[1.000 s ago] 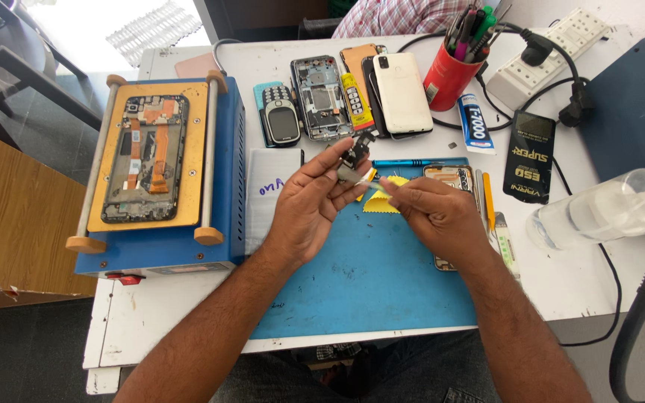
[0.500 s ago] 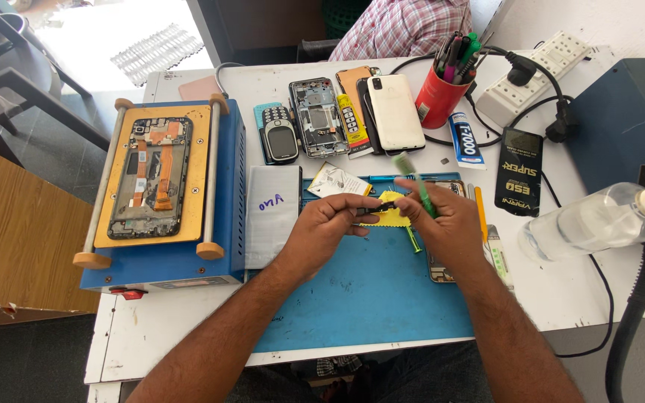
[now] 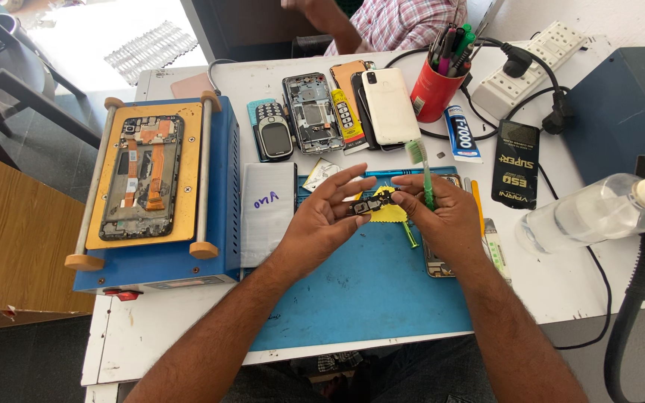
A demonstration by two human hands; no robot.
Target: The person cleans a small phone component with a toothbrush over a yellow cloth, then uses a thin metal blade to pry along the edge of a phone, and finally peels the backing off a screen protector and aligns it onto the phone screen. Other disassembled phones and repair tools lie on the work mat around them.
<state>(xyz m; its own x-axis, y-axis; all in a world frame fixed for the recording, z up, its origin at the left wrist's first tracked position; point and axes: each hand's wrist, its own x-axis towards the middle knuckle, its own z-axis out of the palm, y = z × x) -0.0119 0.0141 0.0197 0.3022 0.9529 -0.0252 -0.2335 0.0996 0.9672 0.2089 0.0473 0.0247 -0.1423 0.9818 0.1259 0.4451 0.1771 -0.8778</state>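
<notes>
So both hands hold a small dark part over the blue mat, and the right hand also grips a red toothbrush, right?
Nearly. The toothbrush is green, not red, as the head view shows. The left hand and right hand do hold the small dark part over the blue mat.

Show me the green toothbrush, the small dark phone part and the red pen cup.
green toothbrush point(image 3: 425, 179), head view, on its handle.
small dark phone part point(image 3: 363, 204), head view, on its middle.
red pen cup point(image 3: 431, 95), head view, on its wall.

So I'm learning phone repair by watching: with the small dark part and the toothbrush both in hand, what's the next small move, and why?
Probably tilt the green toothbrush down so its bristles meet the small dark part. The left hand and right hand pinch the part between them above the blue mat, while the brush head points up, away from it.
</notes>
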